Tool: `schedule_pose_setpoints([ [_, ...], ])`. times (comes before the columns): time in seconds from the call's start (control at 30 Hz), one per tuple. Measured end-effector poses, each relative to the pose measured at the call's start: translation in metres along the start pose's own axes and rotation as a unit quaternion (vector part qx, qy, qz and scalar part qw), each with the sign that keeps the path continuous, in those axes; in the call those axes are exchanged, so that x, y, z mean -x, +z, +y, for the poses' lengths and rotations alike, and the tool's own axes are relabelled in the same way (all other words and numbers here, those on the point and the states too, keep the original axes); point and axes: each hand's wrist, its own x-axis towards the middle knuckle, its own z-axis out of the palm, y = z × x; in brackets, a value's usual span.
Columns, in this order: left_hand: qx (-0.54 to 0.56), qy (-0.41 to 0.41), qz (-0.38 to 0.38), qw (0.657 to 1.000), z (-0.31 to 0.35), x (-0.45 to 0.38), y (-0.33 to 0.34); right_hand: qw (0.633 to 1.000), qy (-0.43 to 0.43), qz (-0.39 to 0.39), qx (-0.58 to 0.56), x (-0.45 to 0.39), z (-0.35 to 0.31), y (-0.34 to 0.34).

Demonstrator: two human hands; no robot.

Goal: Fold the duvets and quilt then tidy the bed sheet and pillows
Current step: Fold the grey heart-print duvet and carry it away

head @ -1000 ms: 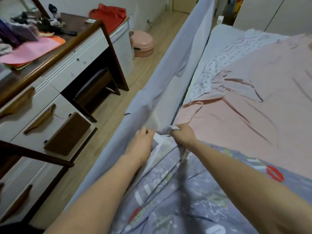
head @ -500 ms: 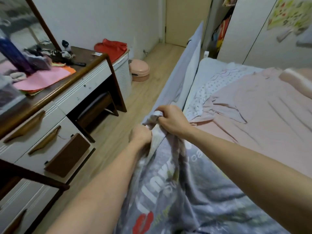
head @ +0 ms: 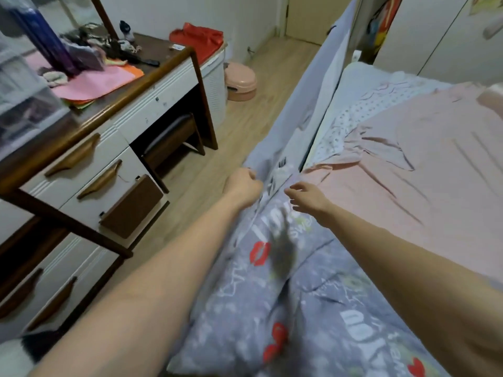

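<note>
A narrow bedroom with a pale wooden floor: on one side stands a white bench with brown handles and a dark wooden top strewn with pink and orange paper and clutter, on the other a bed with a grey fabric side rail and a rumpled pale pink bed sheet.

From the head camera, the grey padded quilt printed with red lips and white lettering lies along the bed's edge between both forearms, its far corner up against the rail. The left hand is fisted at that corner, its grip apparently bunched round the quilt's edge, though blur hides the pinch itself. The right hand hovers just beside it with loosely spread fingers, holding nothing.

The quilt looks soft, floppy and fairly light, likely to sag and slide rather than keep a crease. Taking hold at two corners along one hem seems the surest way to fold it evenly.
</note>
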Motion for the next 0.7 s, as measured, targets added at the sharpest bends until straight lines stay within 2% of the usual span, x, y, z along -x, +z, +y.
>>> schedule_pose_setpoints([
  [0.07,-0.065,0.045,-0.027,0.996,-0.018,0.032,0.017,0.998,0.012,0.039,0.043,0.023,0.031,0.015],
  [0.13,-0.107,0.064,-0.048,0.991,-0.042,0.062,0.034,0.996,0.029,0.039,0.079,0.053,0.059,0.032],
  [0.3,-0.182,0.014,-0.074,0.98,-0.156,0.133,0.072,0.97,0.052,-0.019,0.236,0.146,0.144,0.1],
  [0.37,-0.188,0.008,-0.063,0.98,-0.198,0.173,0.081,0.953,0.083,-0.01,0.291,0.188,0.188,0.136],
  [0.4,-0.194,0.031,-0.037,0.98,-0.21,0.185,0.083,0.942,0.077,0.012,0.327,0.2,0.203,0.147],
  [0.43,-0.223,0.096,-0.015,0.97,-0.224,0.199,0.086,0.924,0.067,0.03,0.375,0.213,0.219,0.159],
  [0.47,-0.271,0.19,-0.011,0.944,-0.237,0.211,0.09,0.899,0.055,0.042,0.433,0.224,0.233,0.173],
  [0.53,-0.363,0.378,-0.059,0.849,-0.251,0.223,0.104,0.852,0.038,0.046,0.52,0.235,0.25,0.186],
  [0.57,-0.409,0.416,-0.104,0.805,-0.259,0.226,0.115,0.833,0.045,0.045,0.55,0.238,0.26,0.191],
  [0.63,-0.507,0.409,-0.141,0.745,-0.268,0.217,0.136,0.808,0.054,0.077,0.581,0.231,0.281,0.194],
  [0.7,-0.563,0.386,-0.113,0.722,-0.28,0.199,0.147,0.807,0.046,0.107,0.578,0.219,0.295,0.194],
])
